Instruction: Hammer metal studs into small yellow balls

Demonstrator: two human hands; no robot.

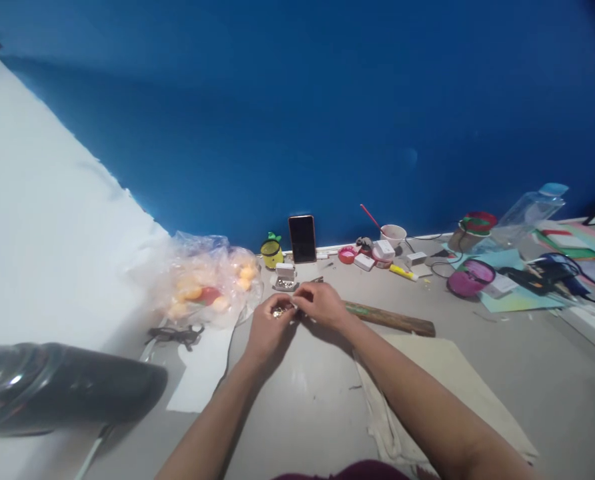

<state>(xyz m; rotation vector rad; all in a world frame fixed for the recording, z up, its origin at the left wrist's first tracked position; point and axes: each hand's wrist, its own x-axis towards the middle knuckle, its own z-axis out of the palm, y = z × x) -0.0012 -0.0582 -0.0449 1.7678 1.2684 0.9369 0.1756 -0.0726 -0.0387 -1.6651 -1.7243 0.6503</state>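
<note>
My left hand (269, 328) is curled around a cluster of small shiny gold-and-silver pieces (280, 311). What contains them, if anything, is hidden by the fingers. My right hand (322, 304) meets it from the right, thumb and fingertips pinched together at the left fingertips. Whatever lies in that pinch is too small to make out. Just beyond the hands stands a small white box (285, 275) with its lid up and shiny bits inside. A brown wooden stick (392, 318) lies to the right, partly behind my right wrist.
A phone (302, 239) leans upright on the blue wall, beside a yellow pineapple-shaped holder (271, 253). Clear bags with orange items (207, 283) and eyeglasses (177, 335) lie left. Cream cloth (447, 380) is under my right forearm. A dark cylinder (72, 387) juts in at left.
</note>
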